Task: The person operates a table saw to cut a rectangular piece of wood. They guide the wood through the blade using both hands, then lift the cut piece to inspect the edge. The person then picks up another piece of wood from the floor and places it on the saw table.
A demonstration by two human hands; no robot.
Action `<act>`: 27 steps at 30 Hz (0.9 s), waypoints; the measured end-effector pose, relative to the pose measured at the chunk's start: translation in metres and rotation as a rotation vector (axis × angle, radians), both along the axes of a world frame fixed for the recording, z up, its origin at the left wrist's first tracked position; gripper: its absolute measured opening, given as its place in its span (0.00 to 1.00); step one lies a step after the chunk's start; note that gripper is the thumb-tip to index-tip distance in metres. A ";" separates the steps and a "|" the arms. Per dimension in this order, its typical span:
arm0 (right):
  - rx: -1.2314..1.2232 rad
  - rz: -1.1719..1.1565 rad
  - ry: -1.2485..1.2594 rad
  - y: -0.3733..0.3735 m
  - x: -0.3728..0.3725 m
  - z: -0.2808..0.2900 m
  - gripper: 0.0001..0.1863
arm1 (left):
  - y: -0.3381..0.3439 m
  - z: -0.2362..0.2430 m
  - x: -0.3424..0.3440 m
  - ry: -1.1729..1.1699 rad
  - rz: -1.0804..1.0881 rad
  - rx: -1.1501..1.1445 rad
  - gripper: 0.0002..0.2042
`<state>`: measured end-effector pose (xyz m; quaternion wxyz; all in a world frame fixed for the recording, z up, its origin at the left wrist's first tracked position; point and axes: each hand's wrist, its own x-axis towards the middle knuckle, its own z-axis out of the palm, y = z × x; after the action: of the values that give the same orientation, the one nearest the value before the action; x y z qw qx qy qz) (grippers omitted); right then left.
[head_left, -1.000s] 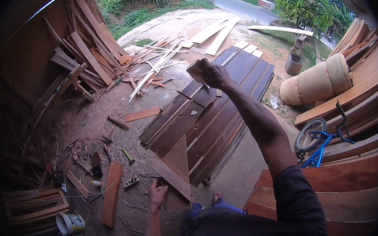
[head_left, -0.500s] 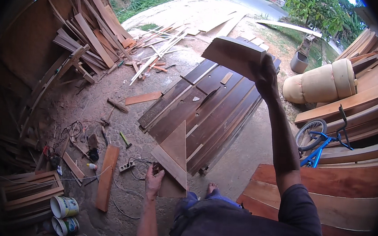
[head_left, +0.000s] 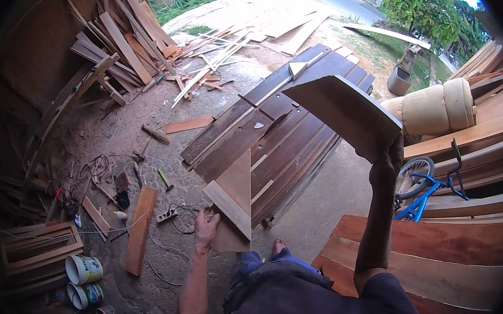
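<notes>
My left hand (head_left: 205,229) grips the near end of a triangular wooden set square (head_left: 229,210), a thin brown sheet with a thicker strip across it. Its pointed end reaches over the near end of a dark wooden saw table (head_left: 218,160). Raised on the right, my right hand (head_left: 388,154) is closed on the near end of a flat board (head_left: 342,108) with a pale edge and a slanted far end. The board is held above the table and hides part of it. A dark curved saw blade (head_left: 274,127) stands up from the tabletop.
A pale triangular offcut (head_left: 297,69) lies at the table's far end. Scrap strips (head_left: 211,73) are heaped beyond it on the left. A green-handled hammer (head_left: 165,180), cables and a plank (head_left: 141,231) lie on the floor. A blue bicycle (head_left: 425,193) leans against lumber at right.
My right hand has swung the board rightward and nearer, turning it so its broad face shows more. The pale offcut at the table's far end has come into view. My left hand keeps its grip.
</notes>
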<state>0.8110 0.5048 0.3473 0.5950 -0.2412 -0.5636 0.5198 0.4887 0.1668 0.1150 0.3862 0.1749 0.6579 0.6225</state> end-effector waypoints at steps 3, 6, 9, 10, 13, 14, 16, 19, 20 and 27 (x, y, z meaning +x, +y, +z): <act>0.004 -0.033 -0.009 -0.004 0.010 0.001 0.25 | 0.010 -0.006 0.001 0.006 -0.014 -0.025 0.26; 0.003 -0.065 -0.014 -0.009 0.015 0.001 0.25 | 0.016 -0.020 -0.004 -0.022 -0.020 0.026 0.28; -0.008 -0.077 -0.029 -0.014 0.020 0.000 0.25 | 0.020 -0.017 -0.002 -0.101 -0.013 0.052 0.31; -0.029 -0.081 -0.027 -0.018 0.022 0.003 0.24 | 0.022 -0.007 0.004 -0.114 -0.001 0.043 0.33; 0.018 -0.106 -0.057 -0.019 0.024 0.003 0.27 | 0.025 0.013 0.006 -0.108 0.007 -0.012 0.37; 0.050 -0.116 -0.077 -0.018 0.024 0.001 0.28 | 0.025 0.020 0.006 -0.101 0.005 -0.036 0.39; 0.015 -0.116 -0.063 -0.018 0.026 -0.003 0.24 | 0.027 0.034 0.005 -0.058 -0.035 -0.130 0.40; -0.033 -0.061 -0.055 -0.022 0.019 -0.005 0.25 | 0.022 0.030 0.001 -0.051 0.046 -0.171 0.40; -0.047 -0.032 -0.057 -0.024 0.016 -0.004 0.26 | 0.020 0.026 0.001 -0.061 0.098 -0.166 0.39; -0.172 0.142 -0.034 -0.063 -0.018 -0.013 0.26 | -0.033 -0.032 0.013 0.115 0.690 0.116 0.26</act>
<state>0.7931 0.4419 0.3345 0.5242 -0.2596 -0.5425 0.6030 0.5012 0.1336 0.0832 0.1048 -0.0015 0.6623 0.7419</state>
